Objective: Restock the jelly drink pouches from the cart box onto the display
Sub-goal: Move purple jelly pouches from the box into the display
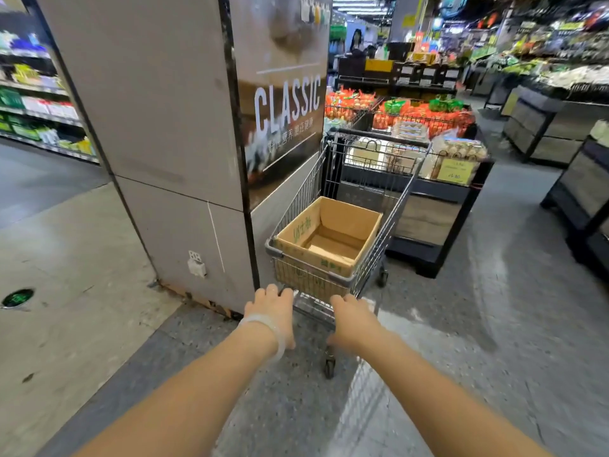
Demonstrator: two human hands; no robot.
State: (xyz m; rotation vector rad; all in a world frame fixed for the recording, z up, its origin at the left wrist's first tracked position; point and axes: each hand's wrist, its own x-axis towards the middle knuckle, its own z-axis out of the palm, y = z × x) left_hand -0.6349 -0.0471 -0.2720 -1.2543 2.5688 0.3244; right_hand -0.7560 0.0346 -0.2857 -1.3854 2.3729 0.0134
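Observation:
A wire shopping cart (389,225) stands in front of me on the aisle floor. Inside it sits an open cardboard box (349,225) with green print; I see only its bare bottom, no pouches. My left hand (273,311), with a pale bangle on the wrist, grips the cart's handle bar. My right hand (354,319) grips the same bar a little to the right. The handle itself is mostly hidden under my fingers. No jelly drink pouches are in view.
A wide grey pillar (158,143) with a "CLASSIC" poster stands close on the cart's left. Ahead is a dark display stand (431,206) with egg cartons and a yellow price tag. Produce stands (557,133) line the right. A person (357,44) stands far back.

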